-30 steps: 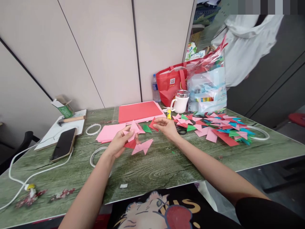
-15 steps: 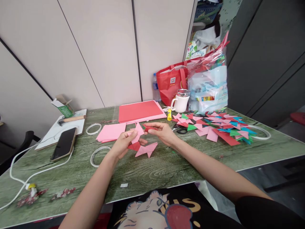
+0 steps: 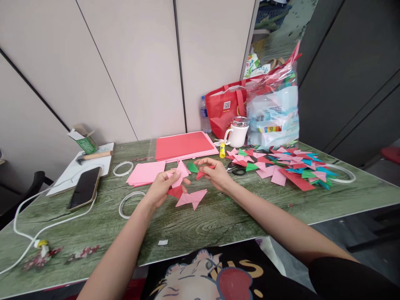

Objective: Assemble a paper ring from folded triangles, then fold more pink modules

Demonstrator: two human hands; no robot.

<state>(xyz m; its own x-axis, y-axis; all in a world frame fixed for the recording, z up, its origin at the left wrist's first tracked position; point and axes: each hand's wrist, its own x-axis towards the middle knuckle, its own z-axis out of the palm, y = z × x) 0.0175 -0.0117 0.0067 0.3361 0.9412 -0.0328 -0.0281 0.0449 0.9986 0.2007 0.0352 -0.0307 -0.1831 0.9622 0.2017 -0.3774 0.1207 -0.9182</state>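
My left hand (image 3: 161, 188) is closed on a partly assembled paper piece (image 3: 184, 189) made of pink and red folded triangles, held just above the green wood-grain table (image 3: 203, 221). My right hand (image 3: 215, 171) pinches a small red folded paper triangle (image 3: 201, 173) a little to the right of that piece. A green folded triangle (image 3: 193, 168) lies on the table just behind the two hands.
A stack of pink squares (image 3: 145, 173) and red sheets (image 3: 184, 146) lie behind my hands. A heap of folded coloured triangles (image 3: 287, 166), scissors (image 3: 236, 170), a glue stick (image 3: 221, 150), a white mug (image 3: 237, 133) and bags stand at right. A phone (image 3: 84, 187), cable and tape rings lie at left.
My right hand has come in toward the left hand with the red triangle, then turned it point-down. A person in white at the upper right has left the view.
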